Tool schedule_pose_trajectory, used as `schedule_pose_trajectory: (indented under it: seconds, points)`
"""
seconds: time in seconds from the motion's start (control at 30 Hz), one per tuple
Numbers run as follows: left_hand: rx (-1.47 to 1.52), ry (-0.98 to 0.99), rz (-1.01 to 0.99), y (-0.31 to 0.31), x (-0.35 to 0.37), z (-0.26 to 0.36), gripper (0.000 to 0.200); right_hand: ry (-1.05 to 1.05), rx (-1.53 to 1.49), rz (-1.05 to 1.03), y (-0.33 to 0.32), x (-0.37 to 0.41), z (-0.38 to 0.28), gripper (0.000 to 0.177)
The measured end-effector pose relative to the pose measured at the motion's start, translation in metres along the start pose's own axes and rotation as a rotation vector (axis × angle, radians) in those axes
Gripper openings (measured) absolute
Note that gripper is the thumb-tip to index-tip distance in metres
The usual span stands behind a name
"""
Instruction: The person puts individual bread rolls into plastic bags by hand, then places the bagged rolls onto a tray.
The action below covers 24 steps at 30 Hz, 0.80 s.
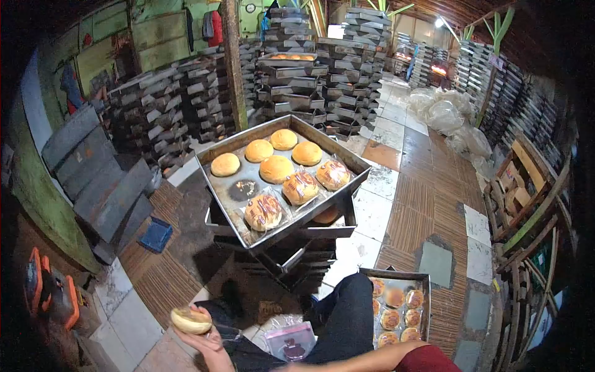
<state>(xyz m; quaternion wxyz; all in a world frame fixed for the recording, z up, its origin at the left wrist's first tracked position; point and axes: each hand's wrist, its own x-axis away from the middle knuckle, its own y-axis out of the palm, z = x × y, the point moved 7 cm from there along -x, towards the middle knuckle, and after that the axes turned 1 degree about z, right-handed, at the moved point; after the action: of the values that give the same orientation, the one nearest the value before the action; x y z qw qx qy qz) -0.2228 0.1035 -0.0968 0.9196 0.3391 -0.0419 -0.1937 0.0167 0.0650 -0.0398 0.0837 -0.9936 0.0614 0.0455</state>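
At the lower left, my left hand [204, 338] holds a round bun [191, 320] between thumb and fingers. My right forearm crosses the bottom edge towards my lap, and its hand is not visible. On my lap lies a clear plastic packet [290, 341] with a pink top edge and something dark inside. In front of me a metal tray [285, 232] tops a stack of trays. It carries several plain golden buns [276, 168] and three buns in clear wrap with brown streaks [263, 212]. A dark round mark shows on its left part.
A second tray [426, 310] of streaked buns is on the floor to my right. Stacked trays [291, 93] line the back around a wooden post [234, 68]. A blue basket [155, 235] sits on the floor at left; plastic bags [449, 111] lie at the back right.
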Motion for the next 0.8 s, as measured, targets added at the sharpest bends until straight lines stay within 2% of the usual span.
schedule_pose_trajectory:
  seconds: [0.03,0.07,0.1,0.13,0.2,0.23,0.3,0.37,0.43,0.5,0.57,0.6,0.67,0.7,0.77,0.8]
  points:
    - [0.185,-0.233,0.104,0.034,0.019,0.022,0.040,0.154,-0.115,0.239,-0.018,-0.002,0.043,0.021]
    - [0.372,-0.460,0.202,0.056,0.037,0.026,0.043,0.058,-0.016,0.417,-0.051,-0.009,0.013,0.022]
    - [0.345,-0.440,0.084,0.056,0.041,0.018,0.045,-0.042,0.090,0.592,-0.083,-0.012,-0.018,0.025]
    - [0.367,-0.463,0.021,0.061,0.051,0.014,0.043,-0.043,0.095,0.590,-0.086,-0.014,-0.010,0.025]
    - [0.366,-0.506,-0.057,0.071,0.065,0.009,0.041,0.232,-0.282,0.282,-0.067,-0.025,0.038,0.032]
    - [0.369,-0.503,-0.055,0.071,0.064,0.008,0.041,0.233,-0.279,0.278,-0.062,-0.026,0.039,0.032]
    - [0.398,-0.538,0.095,0.059,0.067,0.002,0.042,0.150,-0.555,0.414,-0.053,-0.023,0.033,0.033]
    - [0.371,-0.517,0.122,0.060,0.071,0.010,0.044,0.186,-0.480,0.397,-0.053,-0.021,0.021,0.031]
    - [0.429,-0.505,-0.017,0.071,0.072,0.014,0.045,0.317,-0.887,0.319,-0.042,-0.021,0.047,0.029]
    - [0.416,-0.500,-0.081,0.077,0.074,0.015,0.045,0.245,-0.898,0.295,-0.044,-0.021,0.053,0.025]
    - [0.333,-0.404,-0.145,0.078,0.071,0.022,0.045,0.248,-0.401,0.366,-0.058,-0.019,0.035,0.024]
    - [0.374,-0.425,-0.135,0.075,0.067,0.019,0.045,0.248,-0.400,0.364,-0.058,-0.020,0.028,0.024]
    - [0.387,-0.454,-0.097,0.073,0.065,0.016,0.045,0.106,-0.003,0.423,-0.067,-0.021,0.004,0.023]
    - [0.398,-0.480,-0.060,0.071,0.065,0.014,0.044,0.109,-0.003,0.425,-0.068,-0.020,0.004,0.023]
    - [0.420,-0.531,-0.028,0.068,0.064,0.008,0.044,-0.151,0.431,0.481,-0.071,-0.019,-0.019,0.019]
    - [0.441,-0.579,0.004,0.066,0.065,0.003,0.045,-0.114,0.532,0.467,-0.070,-0.019,-0.021,0.020]
